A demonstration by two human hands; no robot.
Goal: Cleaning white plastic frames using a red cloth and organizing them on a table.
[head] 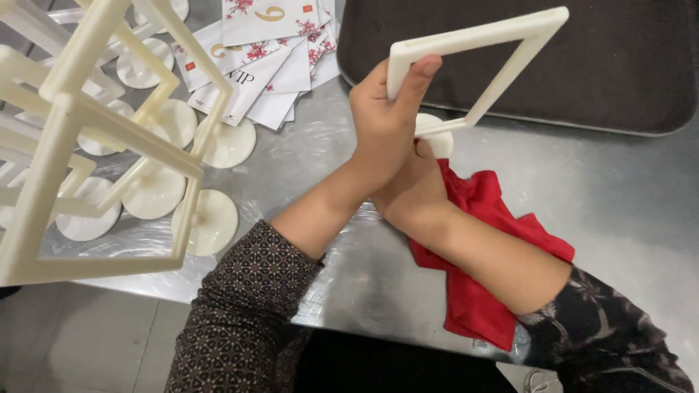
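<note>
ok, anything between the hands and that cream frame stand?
Nothing for the left hand: it grips the cream frame stand directly at a corner. The right hand has a red cloth bunched between it and the stand's round base.

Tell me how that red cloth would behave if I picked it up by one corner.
The red cloth would probably hang limp: it lies crumpled in soft folds and drapes over the metal table edge. It looks thin, so likely light. The right hand bunches it easily against the cream frame, which the left hand grips.
</note>
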